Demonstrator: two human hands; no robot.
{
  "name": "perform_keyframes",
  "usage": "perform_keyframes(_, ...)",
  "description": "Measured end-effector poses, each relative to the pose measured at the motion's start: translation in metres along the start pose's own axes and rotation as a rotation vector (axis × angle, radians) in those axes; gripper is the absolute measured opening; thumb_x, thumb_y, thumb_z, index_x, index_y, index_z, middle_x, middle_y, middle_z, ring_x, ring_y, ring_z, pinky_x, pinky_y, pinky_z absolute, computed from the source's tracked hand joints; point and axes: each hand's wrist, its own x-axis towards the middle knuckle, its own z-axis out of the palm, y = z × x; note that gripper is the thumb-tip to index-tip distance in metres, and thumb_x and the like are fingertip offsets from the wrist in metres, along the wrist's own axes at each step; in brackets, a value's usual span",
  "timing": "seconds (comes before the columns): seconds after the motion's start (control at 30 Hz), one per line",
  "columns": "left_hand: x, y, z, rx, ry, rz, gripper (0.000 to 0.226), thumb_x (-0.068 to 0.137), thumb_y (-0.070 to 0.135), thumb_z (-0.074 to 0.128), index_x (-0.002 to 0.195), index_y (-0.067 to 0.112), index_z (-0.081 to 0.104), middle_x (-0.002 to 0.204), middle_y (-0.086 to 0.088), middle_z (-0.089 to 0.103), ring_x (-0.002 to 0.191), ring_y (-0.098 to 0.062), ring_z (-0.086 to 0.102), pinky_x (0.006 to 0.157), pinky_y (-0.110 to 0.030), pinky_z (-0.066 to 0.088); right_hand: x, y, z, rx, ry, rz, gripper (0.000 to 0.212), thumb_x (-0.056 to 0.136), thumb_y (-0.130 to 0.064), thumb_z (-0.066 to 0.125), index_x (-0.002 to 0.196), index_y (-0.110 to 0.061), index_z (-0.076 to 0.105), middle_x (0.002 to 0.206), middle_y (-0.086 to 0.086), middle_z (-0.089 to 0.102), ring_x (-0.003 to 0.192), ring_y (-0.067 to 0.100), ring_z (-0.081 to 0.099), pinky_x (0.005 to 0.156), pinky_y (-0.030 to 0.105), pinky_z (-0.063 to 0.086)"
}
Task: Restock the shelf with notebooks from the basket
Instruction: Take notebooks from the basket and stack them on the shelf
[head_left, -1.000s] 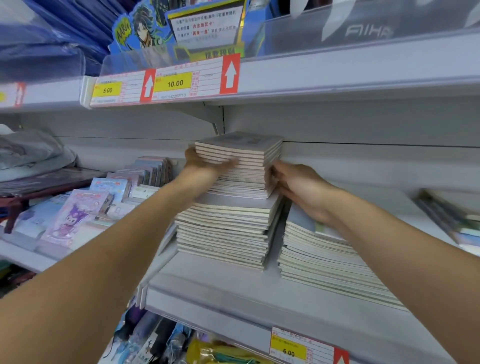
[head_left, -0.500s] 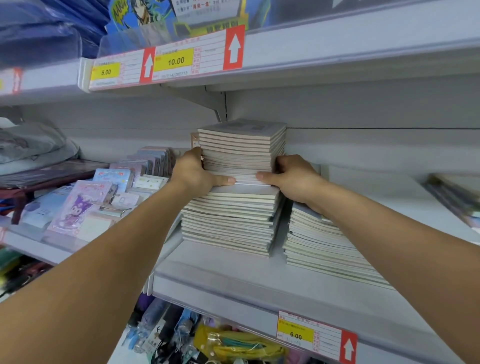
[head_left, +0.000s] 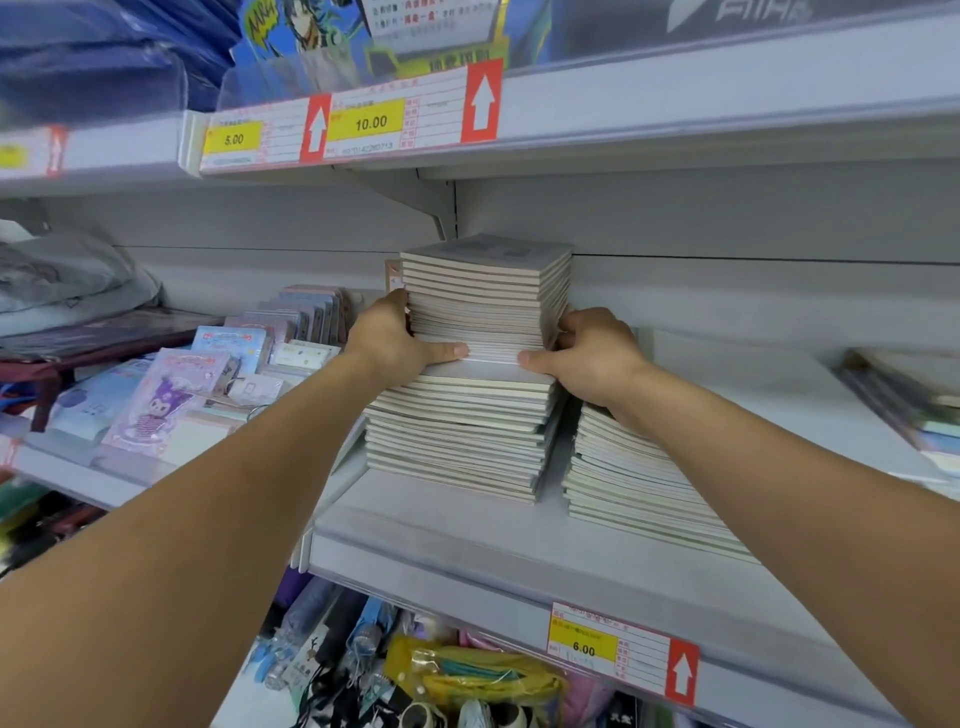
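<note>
At the middle of the shelf (head_left: 441, 525), both hands are clamped on the upper batch of notebooks (head_left: 480, 299), which sits on top of a lower stack (head_left: 457, 431) of the same pale-edged books. The left hand (head_left: 387, 338) wraps the batch's side at nine o'clock, thumb stretched flat along the bottom front edge; the right hand (head_left: 592, 353) mirrors it at three o'clock, fingers curled round the side and thumb meeting its partner low on the front. This is thin, soft-cover stock: each book is light and floppy alone, but a batch this thick will feel dense and heavy, and the smooth covers could let layers slide and fan out. The safest hold, I'd say, is just what's showing: squeeze both sides low down, thumbs under the front edge, and keep it level. On to the count: two hands, three piles of notebooks in all, counting the gripped batch, the stack beneath it and a lower neighbouring pile (head_left: 639, 478) at four o'clock under the right forearm. Single books run too many and too blurred to number. No basket is in view. One price tag (head_left: 613, 649) reading 6.00 sits at five o'clock on the shelf lip.
</note>
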Motion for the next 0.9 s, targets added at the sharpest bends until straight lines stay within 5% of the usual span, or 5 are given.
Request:
perform_keyframes(0.37, 0.008, -0.003, -0.001, 0.065, 0.008, 0.002, 0.090, 0.051, 0.044, 0.094, 0.127, 0.023, 0.050, 0.124, 0.006, 0.061, 0.117, -0.023, 0.058, 0.105, -0.038, 0.046, 0.008, -0.005, -0.008, -0.300, -0.063, -0.153, 0.034, 0.087, -0.035, 0.075, 0.107, -0.008, 0.069, 0.105, 0.004, 0.071, 0.099, 0.024, 0.065, 0.092, 0.038, 0.053)
perform_keyframes(0.53, 0.000, 0.000, 0.000, 0.067, 0.051, 0.035, 0.087, 0.052, 0.042, 0.094, 0.125, 0.019, 0.052, 0.123, 0.003, 0.063, 0.115, -0.025, 0.059, 0.103, -0.039, 0.048, 0.006, -0.012, -0.002, -0.498, -0.029, -0.212, 0.024, 0.093, -0.033, 0.067, 0.091, -0.018, 0.047, 0.109, 0.009, 0.062, 0.097, 0.025, 0.057, 0.076, 0.028, 0.039)
perform_keyframes(0.73, -0.006, 0.009, -0.001, 0.075, 0.064, 0.016, 0.087, 0.056, 0.036, 0.093, 0.128, 0.014, 0.049, 0.127, -0.004, 0.060, 0.119, -0.027, 0.056, 0.105, -0.039, 0.046, 0.006, -0.020, -0.007, -0.587, -0.091, -0.204, 0.026, 0.095, -0.038, 0.063, 0.107, -0.017, 0.055, 0.100, 0.003, 0.052, 0.086, 0.021, 0.048, 0.074, 0.029, 0.038)
perform_keyframes(0.9, -0.010, 0.013, -0.001, 0.128, 0.068, 0.020, 0.085, 0.059, 0.037, 0.092, 0.128, 0.011, 0.048, 0.127, -0.005, 0.060, 0.119, -0.029, 0.055, 0.102, -0.035, 0.044, 0.010, -0.026, -0.005, -0.661, -0.134, -0.187, 0.034, 0.098, -0.032, 0.060, 0.120, -0.005, 0.057, 0.118, 0.015, 0.061, 0.100, 0.029, 0.058, 0.080, 0.030, 0.045)
